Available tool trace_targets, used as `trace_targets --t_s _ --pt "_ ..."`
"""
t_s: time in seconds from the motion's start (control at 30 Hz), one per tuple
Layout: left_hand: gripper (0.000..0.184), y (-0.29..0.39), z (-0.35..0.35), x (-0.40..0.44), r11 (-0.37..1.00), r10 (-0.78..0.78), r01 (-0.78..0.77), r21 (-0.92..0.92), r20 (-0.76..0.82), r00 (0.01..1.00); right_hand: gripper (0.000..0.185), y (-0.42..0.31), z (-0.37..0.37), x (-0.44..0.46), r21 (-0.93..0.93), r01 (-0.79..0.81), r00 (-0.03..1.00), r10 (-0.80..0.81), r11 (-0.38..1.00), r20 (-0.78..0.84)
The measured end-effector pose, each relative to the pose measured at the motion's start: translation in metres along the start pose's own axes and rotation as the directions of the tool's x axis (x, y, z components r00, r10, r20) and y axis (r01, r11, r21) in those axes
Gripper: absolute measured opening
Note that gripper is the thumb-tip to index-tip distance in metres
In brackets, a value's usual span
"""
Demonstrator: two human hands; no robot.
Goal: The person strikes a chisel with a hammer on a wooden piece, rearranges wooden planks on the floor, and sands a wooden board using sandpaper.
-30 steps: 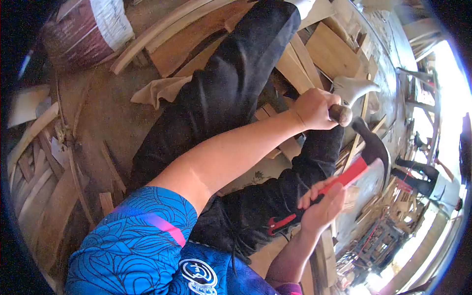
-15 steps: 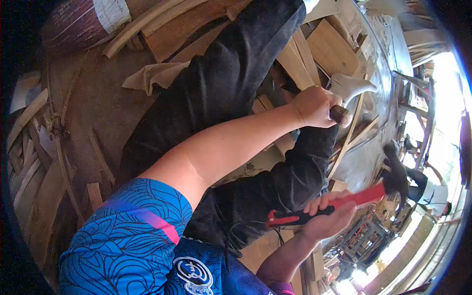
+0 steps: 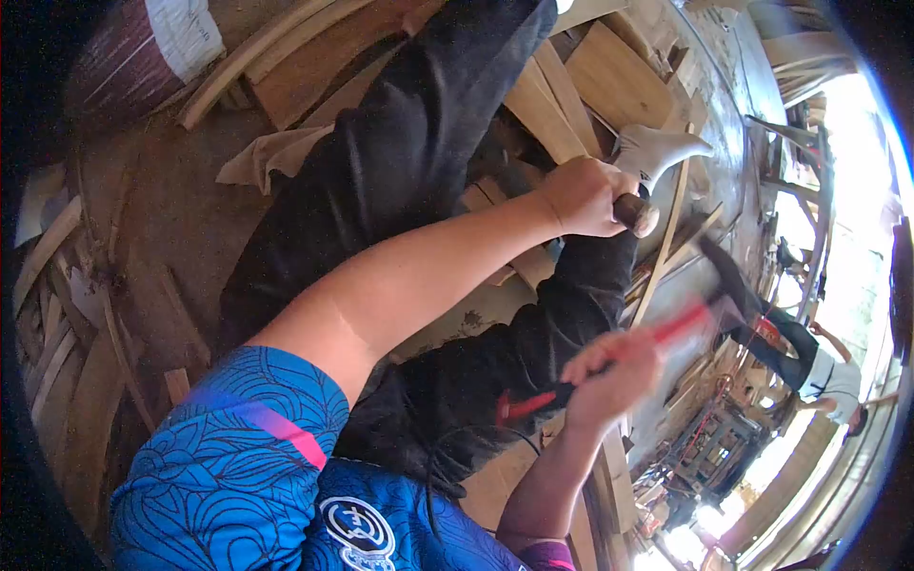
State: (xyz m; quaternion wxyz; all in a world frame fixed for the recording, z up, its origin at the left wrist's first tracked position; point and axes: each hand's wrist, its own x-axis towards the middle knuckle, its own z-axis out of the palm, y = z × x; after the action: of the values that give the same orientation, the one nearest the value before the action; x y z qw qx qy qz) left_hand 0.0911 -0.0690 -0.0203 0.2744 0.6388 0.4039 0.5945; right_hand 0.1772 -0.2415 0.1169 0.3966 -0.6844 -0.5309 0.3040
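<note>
My left hand [image 3: 592, 195] is closed around a thick, round wooden handle [image 3: 636, 215], whose blunt end sticks out past the thumb side. Whatever lies at the handle's other end is hidden behind my fist. In my right hand [image 3: 619, 376] is a hammer [image 3: 529, 406] with a red and black grip, my fingers wrapped around it. The hammer's head, blurred by motion, points up and to the right, apart from the wooden handle. My legs in dark trousers [image 3: 400, 143] are spread on either side, and a light sock [image 3: 657, 152] shows just beyond my left hand.
Wooden boards [image 3: 619, 76] and offcuts lie around my feet. Curved wood strips [image 3: 48, 252] are piled at the left, near a printed sack [image 3: 129, 52]. Another person [image 3: 828, 376] is farther off at the right, near machinery [image 3: 714, 452].
The hammer has swung slightly up and left with my right hand, its head now more blurred. My left hand keeps its hold on the wooden handle. The whole view has shifted a little.
</note>
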Motion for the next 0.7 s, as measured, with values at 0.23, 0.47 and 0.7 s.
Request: trace_targets --t_s 0.23,0.47,0.7 --pt "0.028 -0.003 -0.002 0.002 0.999 0.027 -0.029 -0.040 -0.039 0.999 0.048 -0.021 -0.003 -0.004 0.222 -0.034 0.992 0.059 0.974 -0.108" --pt "0.029 0.001 -0.004 0.001 1.000 -0.004 0.005 -0.026 0.017 1.000 0.038 -0.016 0.002 -0.002 0.197 -0.257 0.966 0.251 0.946 0.057" --pt "0.032 -0.010 0.004 0.008 1.000 -0.026 0.027 -0.015 0.027 0.999 0.044 0.008 0.005 0.008 0.305 0.034 0.993 0.002 0.952 -0.116"
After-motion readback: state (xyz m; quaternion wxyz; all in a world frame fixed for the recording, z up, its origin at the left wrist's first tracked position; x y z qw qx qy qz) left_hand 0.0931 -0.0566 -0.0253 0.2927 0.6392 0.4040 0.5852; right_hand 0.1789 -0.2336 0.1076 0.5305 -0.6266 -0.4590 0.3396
